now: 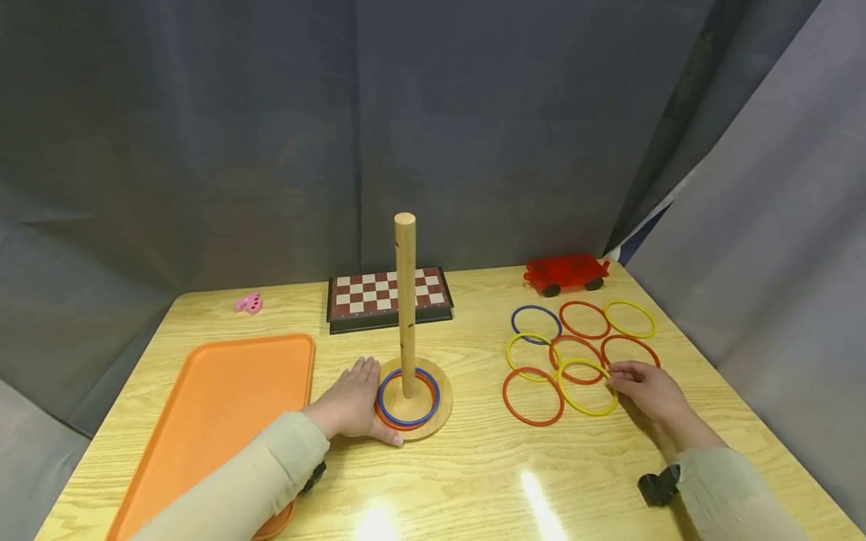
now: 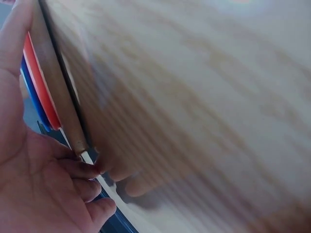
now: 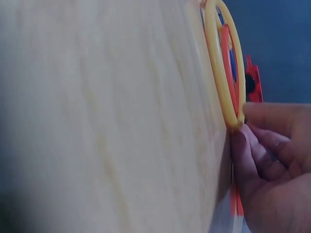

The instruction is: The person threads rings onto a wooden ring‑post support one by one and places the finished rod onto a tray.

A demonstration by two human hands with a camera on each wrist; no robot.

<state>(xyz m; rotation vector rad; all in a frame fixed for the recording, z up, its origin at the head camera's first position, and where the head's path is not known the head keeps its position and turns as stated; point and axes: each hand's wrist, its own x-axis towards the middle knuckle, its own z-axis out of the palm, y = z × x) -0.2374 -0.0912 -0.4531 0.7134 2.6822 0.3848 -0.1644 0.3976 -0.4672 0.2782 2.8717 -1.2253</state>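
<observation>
The left hand (image 1: 353,402) lies flat on the bench (image 1: 473,481). Its fingers are straight and it presses against the left edge of the round wooden base (image 1: 436,417), with the thumb along the near side. It is not gripping anything. A tall wooden pole (image 1: 405,300) stands up from the middle of the base. A blue ring (image 1: 409,420) and a red ring (image 1: 392,423) lie around the pole on the base.

The right hand (image 1: 646,391) is on the right side of the bench. Its fingertips (image 3: 265,116) pinch the right edge of a yellow ring (image 1: 587,409), the near one in a bunch of rings. That yellow ring lies on the bench and crosses over other rings. Around it are more loose rings: a red one (image 1: 532,396) to its left, another yellow (image 1: 531,357), two red (image 1: 576,359) (image 1: 630,350), and farther back a blue (image 1: 536,324), a red (image 1: 585,319) and a yellow (image 1: 630,318).

A red toy car (image 1: 567,273) sits at the far right. A chess board (image 1: 387,295) lies behind the pole. A small pink toy (image 1: 249,303) is at the far left. An orange tray (image 1: 216,421) lies on the left, under the left sleeve.
</observation>
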